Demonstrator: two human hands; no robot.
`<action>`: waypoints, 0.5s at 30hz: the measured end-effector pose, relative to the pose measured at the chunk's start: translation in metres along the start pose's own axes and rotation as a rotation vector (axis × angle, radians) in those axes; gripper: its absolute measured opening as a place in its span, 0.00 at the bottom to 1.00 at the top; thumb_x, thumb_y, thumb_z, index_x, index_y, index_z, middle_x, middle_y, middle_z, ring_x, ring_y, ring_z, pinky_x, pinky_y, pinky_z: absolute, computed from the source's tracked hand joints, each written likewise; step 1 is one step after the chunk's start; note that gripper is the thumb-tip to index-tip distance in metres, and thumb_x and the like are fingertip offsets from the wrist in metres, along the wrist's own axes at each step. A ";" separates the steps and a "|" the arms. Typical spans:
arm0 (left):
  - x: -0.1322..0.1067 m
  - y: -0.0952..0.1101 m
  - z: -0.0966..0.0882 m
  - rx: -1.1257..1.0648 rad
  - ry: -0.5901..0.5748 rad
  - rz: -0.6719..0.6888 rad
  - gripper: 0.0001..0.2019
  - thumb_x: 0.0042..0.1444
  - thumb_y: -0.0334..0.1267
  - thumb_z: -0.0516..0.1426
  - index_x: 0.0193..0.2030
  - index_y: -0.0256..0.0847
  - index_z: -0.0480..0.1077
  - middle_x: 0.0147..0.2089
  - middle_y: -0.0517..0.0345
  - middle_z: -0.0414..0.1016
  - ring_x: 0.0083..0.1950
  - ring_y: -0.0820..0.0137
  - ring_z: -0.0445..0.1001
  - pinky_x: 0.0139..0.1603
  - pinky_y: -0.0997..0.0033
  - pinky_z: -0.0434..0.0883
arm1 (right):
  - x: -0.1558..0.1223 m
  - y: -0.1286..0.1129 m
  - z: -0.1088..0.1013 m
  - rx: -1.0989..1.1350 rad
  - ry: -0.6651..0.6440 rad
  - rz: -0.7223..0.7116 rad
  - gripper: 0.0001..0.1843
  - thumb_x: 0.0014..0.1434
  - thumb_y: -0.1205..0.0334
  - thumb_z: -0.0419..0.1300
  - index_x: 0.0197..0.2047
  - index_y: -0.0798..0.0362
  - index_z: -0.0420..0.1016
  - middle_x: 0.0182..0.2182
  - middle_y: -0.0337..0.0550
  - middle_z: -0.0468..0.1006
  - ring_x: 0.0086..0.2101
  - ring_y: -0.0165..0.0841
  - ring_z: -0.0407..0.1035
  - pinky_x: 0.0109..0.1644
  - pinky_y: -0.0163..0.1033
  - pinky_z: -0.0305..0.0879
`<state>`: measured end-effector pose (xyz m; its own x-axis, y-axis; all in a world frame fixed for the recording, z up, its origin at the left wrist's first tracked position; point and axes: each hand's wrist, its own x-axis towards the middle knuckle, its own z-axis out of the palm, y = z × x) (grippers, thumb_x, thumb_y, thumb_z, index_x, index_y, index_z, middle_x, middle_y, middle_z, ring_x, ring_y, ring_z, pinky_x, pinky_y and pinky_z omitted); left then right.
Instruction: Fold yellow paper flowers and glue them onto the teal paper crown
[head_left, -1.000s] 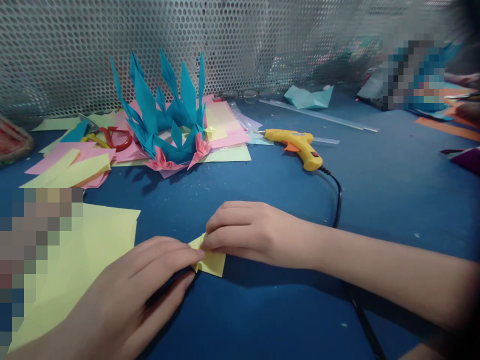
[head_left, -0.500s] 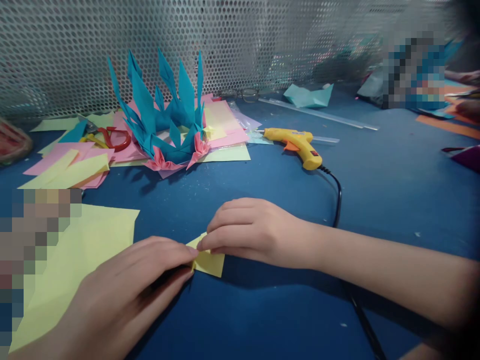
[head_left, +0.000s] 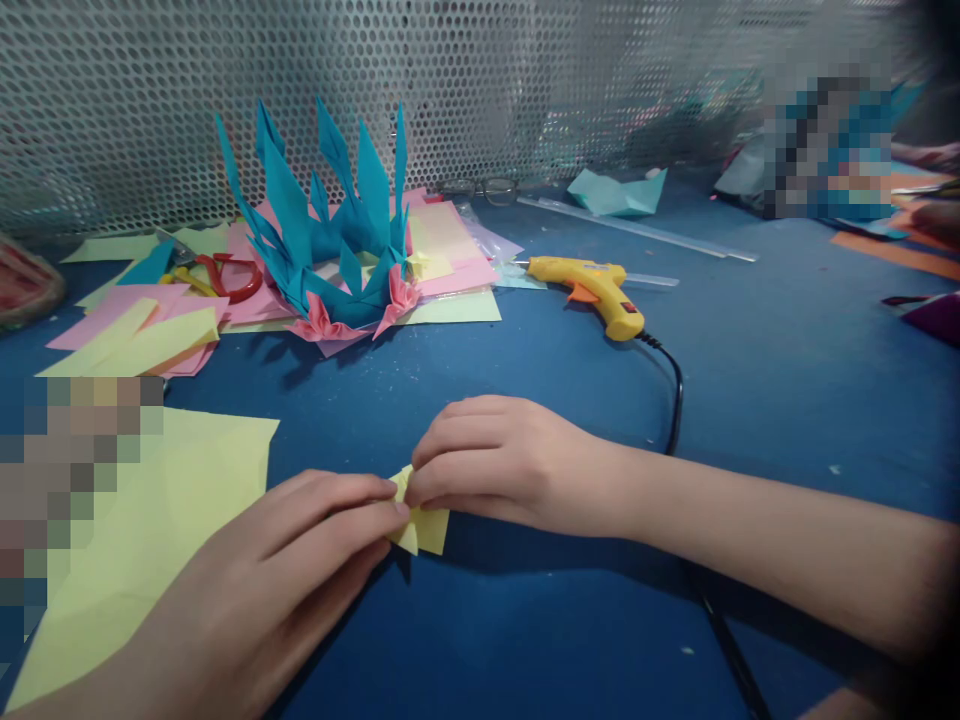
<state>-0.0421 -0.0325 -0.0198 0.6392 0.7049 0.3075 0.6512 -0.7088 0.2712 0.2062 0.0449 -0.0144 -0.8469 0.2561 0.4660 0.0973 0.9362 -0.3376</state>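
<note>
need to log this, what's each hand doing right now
left hand: shut on small yellow folded paper
right hand: shut on the same paper

You face a blue worktop [head_left: 787, 380], surface speckled with small pale flecks. A perforated metal screen [head_left: 450, 90], grey with round holes, stands upright along its far edge. Blurred coloured shapes show through the holes. Light is dim and cool; soft shadows fall toward you on the blue surface.
</note>
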 end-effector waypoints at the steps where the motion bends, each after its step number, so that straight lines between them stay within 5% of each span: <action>1: 0.000 0.000 0.000 0.003 -0.006 0.022 0.12 0.70 0.34 0.50 0.57 0.49 0.66 0.53 0.61 0.75 0.50 0.75 0.76 0.57 0.83 0.71 | 0.000 0.000 0.000 -0.004 0.003 0.000 0.12 0.71 0.67 0.53 0.43 0.58 0.78 0.39 0.46 0.81 0.38 0.32 0.71 0.46 0.35 0.67; 15: 0.006 0.003 -0.002 -0.064 -0.017 -0.024 0.10 0.70 0.33 0.50 0.53 0.51 0.67 0.50 0.65 0.74 0.46 0.79 0.78 0.55 0.88 0.70 | -0.003 0.001 0.002 -0.046 0.046 -0.086 0.12 0.69 0.71 0.54 0.42 0.61 0.80 0.39 0.47 0.83 0.38 0.32 0.74 0.50 0.36 0.71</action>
<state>-0.0367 -0.0302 -0.0150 0.6311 0.7216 0.2846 0.6392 -0.6916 0.3364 0.2082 0.0446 -0.0175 -0.8284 0.1841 0.5290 0.0502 0.9650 -0.2572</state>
